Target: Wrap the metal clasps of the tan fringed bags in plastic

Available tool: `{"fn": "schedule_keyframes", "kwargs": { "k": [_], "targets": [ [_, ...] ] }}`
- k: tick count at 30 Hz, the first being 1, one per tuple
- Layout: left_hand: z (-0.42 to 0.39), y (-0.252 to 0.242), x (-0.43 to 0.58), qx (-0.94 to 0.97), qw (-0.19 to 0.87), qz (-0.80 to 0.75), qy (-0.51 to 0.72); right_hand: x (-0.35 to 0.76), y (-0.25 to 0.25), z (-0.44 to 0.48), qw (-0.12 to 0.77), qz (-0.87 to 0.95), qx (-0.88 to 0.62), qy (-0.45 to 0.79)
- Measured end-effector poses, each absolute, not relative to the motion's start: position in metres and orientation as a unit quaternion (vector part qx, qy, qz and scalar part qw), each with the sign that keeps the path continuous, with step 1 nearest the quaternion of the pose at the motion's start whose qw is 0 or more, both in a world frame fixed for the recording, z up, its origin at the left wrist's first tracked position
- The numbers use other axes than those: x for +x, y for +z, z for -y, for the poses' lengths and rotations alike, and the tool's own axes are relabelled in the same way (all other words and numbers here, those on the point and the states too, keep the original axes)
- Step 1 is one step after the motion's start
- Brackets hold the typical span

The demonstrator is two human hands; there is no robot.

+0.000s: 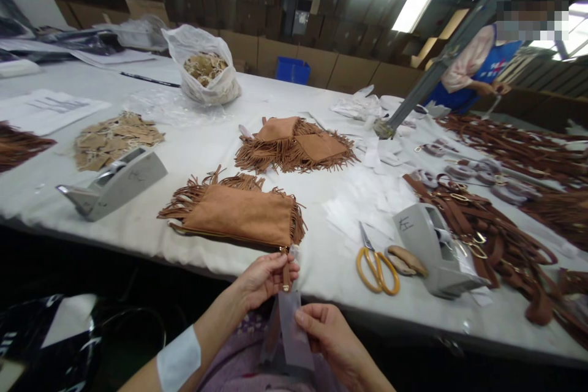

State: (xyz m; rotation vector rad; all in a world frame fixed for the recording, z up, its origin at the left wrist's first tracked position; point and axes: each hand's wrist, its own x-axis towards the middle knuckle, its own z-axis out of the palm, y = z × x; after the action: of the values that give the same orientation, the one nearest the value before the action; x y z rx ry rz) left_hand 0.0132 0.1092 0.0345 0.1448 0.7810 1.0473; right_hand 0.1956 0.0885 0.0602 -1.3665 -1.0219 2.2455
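Our left hand pinches the brown zipper pull of the fringed suede pouch, which lies at the near edge of the white table. Our right hand grips a clear plastic sleeve, touching the pull.

I see the left hand pinching the zipper pull of the fringed suede pouch at the table's edge. The right hand holds a clear plastic strip against it. Yellow scissors lie nearby.

tan fringed pouch, yellow-handled scissors, blue bin
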Motion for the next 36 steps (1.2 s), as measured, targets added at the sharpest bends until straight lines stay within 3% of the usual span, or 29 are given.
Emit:
{"fn": "schedule_keyframes", "kwargs": {
  "k": [18, 29, 33, 36],
  "targets": [
    [-0.107, 0.041, 0.011, 0.091, 0.777, -0.41, 0.469, 0.161, 0.063, -0.105, 0.253, 0.293, -0.486, 0.783],
    [-0.04, 0.056, -0.012, 0.131, 0.723, -0.5, 0.459, 0.132, 0.023, -0.075, 0.17, 0.401, -0.455, 0.777],
    [-0.02, 0.043, -0.011, 0.116, 0.655, -0.525, 0.531, 0.125, 0.017, -0.067, 0.178, 0.392, -0.472, 0.769],
    [-0.012, 0.034, -0.008, 0.129, 0.67, -0.507, 0.526, 0.122, 0.019, -0.066, 0.204, 0.382, -0.483, 0.761]
  ]
}}
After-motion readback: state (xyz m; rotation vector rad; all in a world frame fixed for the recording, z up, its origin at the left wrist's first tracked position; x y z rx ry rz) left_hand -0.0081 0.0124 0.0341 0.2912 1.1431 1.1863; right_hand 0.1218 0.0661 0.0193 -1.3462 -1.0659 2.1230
